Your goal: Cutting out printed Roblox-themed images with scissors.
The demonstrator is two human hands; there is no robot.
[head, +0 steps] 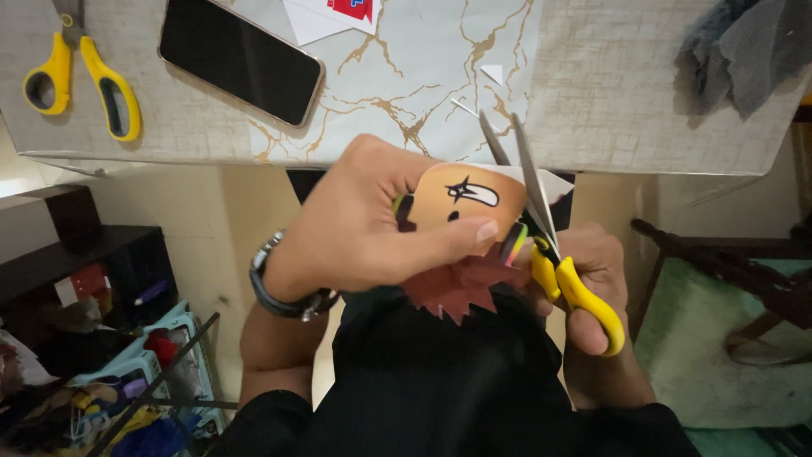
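Note:
My left hand [372, 224] pinches a printed paper cutout [457, 203] of a cartoon face with an orange forehead and jagged dark red edges below, held over my lap. My right hand [592, 279] grips yellow-handled scissors [541, 228], whose blades point up and away along the cutout's right edge. The blades are parted and straddle the paper. A dark wristband or watch [275, 288] sits on my left wrist.
On the marble-patterned table [609, 93] above lie a second pair of yellow scissors [80, 76], a black phone [241, 59], paper scraps [491, 74] and a grey cloth [744, 42]. A cluttered shelf and basket [127, 372] stand at the lower left, a dark chair [727, 262] at the right.

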